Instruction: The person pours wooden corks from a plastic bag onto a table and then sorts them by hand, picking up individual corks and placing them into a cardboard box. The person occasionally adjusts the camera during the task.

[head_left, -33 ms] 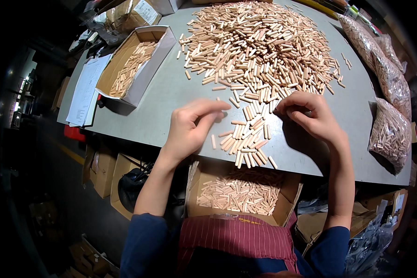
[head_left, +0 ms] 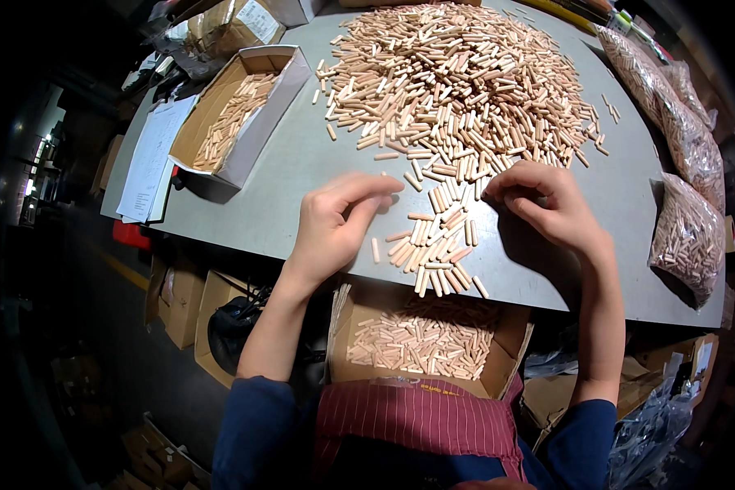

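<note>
A big heap of short wooden dowel pins point(head_left: 465, 82) covers the far half of the grey table point(head_left: 302, 180). A smaller loose group of pins point(head_left: 437, 245) lies between my hands, reaching the table's front edge. My left hand point(head_left: 335, 220) rests palm down to the left of this group, fingers stretched toward the pins and holding nothing. To the right of the group, my right hand point(head_left: 547, 204) has its fingertips curled onto pins at the heap's near edge; I cannot see whether it grips any. Below the edge, an open cardboard box point(head_left: 514, 359) holds many pins.
A second open cardboard box point(head_left: 278, 114) with pins stands at the table's left rear, with papers point(head_left: 151, 159) beside it. Clear bags of pins point(head_left: 690, 237) line the right edge. More cardboard boxes point(head_left: 180, 302) stand on the floor under the table.
</note>
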`<move>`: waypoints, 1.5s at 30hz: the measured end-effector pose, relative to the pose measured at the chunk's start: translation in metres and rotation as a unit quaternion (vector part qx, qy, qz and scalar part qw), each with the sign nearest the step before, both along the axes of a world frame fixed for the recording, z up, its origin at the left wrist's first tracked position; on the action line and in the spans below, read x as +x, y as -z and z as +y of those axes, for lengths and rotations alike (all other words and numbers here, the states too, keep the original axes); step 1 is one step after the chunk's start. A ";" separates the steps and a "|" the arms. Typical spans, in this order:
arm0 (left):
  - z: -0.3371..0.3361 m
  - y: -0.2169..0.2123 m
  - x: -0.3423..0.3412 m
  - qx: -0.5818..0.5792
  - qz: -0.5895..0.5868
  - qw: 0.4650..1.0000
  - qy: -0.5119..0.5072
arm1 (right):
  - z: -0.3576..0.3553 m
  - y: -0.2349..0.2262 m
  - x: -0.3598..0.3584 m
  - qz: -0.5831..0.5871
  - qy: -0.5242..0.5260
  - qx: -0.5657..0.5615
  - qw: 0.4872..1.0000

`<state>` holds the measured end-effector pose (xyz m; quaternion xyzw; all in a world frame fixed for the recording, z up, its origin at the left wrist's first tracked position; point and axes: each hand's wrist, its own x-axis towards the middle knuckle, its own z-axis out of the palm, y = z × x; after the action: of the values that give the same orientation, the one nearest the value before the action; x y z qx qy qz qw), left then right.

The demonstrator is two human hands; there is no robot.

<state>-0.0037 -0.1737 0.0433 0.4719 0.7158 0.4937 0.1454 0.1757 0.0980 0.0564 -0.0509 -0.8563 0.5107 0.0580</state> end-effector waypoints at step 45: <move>0.012 -0.024 0.021 -0.053 -0.253 0.952 0.165 | -0.025 -0.024 0.016 -0.163 -0.309 -0.158 0.924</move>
<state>0.0168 -0.1616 0.0673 0.4344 0.5929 0.5274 0.4262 0.1918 0.0725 0.0802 0.1254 -0.7352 0.6169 -0.2516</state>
